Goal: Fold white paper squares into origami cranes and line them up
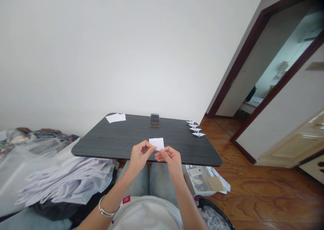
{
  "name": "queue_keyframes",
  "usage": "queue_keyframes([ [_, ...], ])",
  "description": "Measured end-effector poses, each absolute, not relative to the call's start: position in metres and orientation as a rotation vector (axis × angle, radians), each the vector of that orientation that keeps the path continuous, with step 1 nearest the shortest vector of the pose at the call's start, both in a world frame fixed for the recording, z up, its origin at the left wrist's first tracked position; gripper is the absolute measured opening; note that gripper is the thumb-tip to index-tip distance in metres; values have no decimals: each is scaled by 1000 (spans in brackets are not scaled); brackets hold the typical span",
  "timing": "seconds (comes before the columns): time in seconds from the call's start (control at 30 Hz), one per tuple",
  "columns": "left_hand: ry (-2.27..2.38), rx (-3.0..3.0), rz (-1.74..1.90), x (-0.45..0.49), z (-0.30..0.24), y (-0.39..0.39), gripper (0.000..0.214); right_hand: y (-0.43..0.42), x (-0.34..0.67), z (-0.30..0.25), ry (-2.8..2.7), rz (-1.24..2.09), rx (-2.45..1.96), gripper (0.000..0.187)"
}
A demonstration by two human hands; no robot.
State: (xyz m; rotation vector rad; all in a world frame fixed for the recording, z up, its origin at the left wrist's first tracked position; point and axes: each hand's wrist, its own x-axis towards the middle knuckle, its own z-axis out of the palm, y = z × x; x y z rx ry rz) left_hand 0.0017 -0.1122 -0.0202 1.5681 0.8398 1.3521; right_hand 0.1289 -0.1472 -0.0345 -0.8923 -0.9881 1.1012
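Head view: left hand [138,157], right hand [171,160] fingers pinching white paper square's [157,143] lower edge.

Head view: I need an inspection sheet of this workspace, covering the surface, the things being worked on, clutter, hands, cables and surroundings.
Surface: dark wood-grain table, rounded corners.
Things: white paper square held above the table; loose paper sheet at the far edge; row of paper cranes along the right edge.
Clutter: blurred upright phone-like device on the table; paper pile at left; bin of paper scraps at lower right.
Hands: left hand and right hand both pinch the square.
Cables: nothing seen.
Surroundings: white wall, wooden floor, open doorway.
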Motion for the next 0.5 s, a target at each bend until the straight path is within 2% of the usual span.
queue_keyframes([
  [0.5, 887, 1512, 1378, 4, -21, -110, 19, -145, 129, -37, -986, 986, -898, 24],
])
